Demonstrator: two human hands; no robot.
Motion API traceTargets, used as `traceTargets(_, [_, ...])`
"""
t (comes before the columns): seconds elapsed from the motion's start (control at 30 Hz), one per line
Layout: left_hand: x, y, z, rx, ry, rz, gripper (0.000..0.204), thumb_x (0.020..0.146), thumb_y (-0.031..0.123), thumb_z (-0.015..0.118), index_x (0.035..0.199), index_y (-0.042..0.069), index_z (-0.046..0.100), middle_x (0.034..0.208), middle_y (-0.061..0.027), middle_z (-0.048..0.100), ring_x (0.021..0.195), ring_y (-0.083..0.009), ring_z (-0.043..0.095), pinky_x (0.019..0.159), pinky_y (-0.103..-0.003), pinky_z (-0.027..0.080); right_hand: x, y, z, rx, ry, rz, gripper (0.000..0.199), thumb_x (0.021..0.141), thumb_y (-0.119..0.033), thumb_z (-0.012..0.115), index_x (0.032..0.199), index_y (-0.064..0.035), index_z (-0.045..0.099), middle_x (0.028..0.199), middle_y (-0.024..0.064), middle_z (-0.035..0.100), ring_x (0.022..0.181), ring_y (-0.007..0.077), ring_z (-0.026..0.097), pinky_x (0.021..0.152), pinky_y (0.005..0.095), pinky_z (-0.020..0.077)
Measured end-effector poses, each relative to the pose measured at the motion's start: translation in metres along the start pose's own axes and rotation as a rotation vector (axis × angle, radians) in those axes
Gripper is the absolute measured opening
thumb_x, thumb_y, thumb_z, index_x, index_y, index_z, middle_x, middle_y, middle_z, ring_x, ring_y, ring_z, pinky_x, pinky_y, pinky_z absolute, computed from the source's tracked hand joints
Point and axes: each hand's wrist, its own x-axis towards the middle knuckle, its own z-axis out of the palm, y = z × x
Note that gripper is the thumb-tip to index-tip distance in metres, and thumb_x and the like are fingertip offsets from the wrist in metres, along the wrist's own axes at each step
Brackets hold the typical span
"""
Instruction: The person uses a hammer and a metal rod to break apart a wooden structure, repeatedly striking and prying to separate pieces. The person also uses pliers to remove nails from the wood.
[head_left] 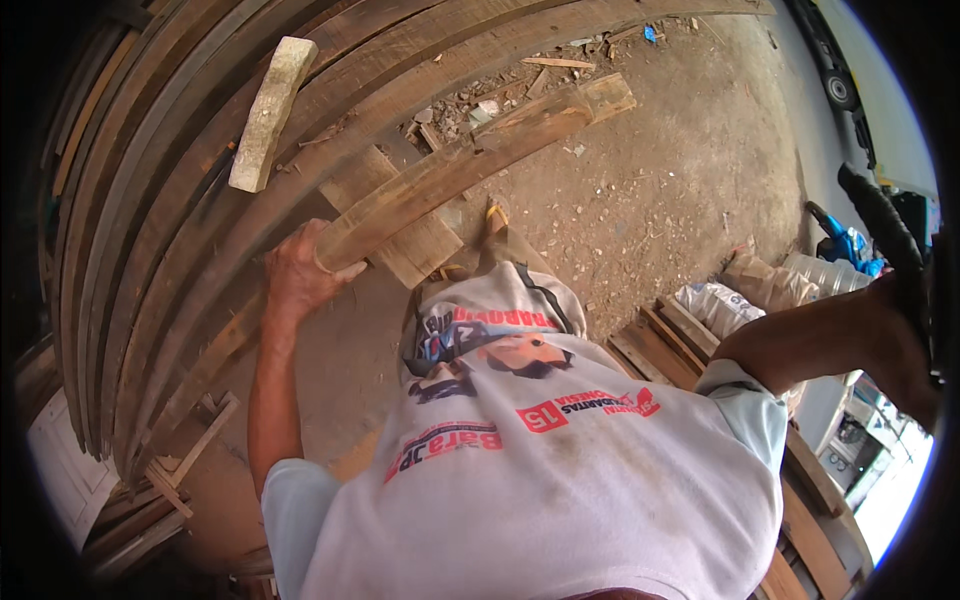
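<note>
Extending beside the stacked planks [215,215], the wooden beam [450,187] crosses over a short board [422,250]. Your left hand [300,272] pinches the beam's near end; your right hand [900,345] is beside a black object [884,217], its fingers' state indeterminable.

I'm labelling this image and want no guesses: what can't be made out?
In the head view:
- Right hand's fingers: lost in shadow at the right rim.
- Black tool's lower part: lost in the same dark rim.
- Wooden beam's near end: partly covered by the left hand.
</note>
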Motion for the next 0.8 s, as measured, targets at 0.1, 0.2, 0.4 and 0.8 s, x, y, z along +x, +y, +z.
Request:
traceTargets(0.1, [0.008,0.002,-0.002,0.007,-0.024,0.031,0.074,0.063,0.041,0.096,0.118,0.004,0.063,0.108,-0.0175,0.074,0.098,-0.037,0.073,0.08,-0.048,0.059,-0.081,0.037,0.005,-0.332,0.05,0.067,0.058,0.103,-0.06,0.053,0.093,-0.0028,0.058,0.073,0.0068,0.058,0.058,0.0186,0.052,0.058,0.0373,0.0512])
traceTargets(0.2, [0.011,0.003,-0.005,0.029,0.001,0.014,0.073,0.064,0.038,0.096,0.119,0.003,0.063,0.111,-0.019,0.073,0.102,-0.0375,0.072,0.082,-0.05,0.058,-0.247,0.085,0.018,-0.785,-0.103,0.888,0.054,0.102,-0.059,0.056,0.092,-0.0059,0.056,0.071,0.0031,0.055,0.056,0.0153,0.05,0.055,0.0336,0.0485])
traceTargets(0.4, [0.014,-0.021,0.016,0.13,0.334,0.125,0.088,0.067,0.031,0.095,0.14,0.005,0.053,0.122,-0.0197,0.066,0.115,-0.0391,0.064,0.095,-0.051,0.051,-0.294,0.058,0.032,-0.62,-0.227,1.546,0.048,0.101,-0.058,0.063,0.089,-0.0121,0.052,0.067,-0.0042,0.05,0.052,0.0087,0.046,0.049,0.0263,0.0431])
traceTargets(0.8, [-0.043,-0.066,-0.028,0.167,0.058,-0.363,0.099,0.065,0.025,0.096,0.149,0.009,0.048,0.141,-0.0198,0.061,0.132,-0.0387,0.056,0.111,-0.049,0.044,-0.359,0.037,0.005,-0.577,-0.217,1.759,0.047,0.097,-0.052,0.071,0.092,-0.0079,0.057,0.069,-0.0031,0.05,0.055,0.0076,0.048,0.048,0.0265,0.0406])
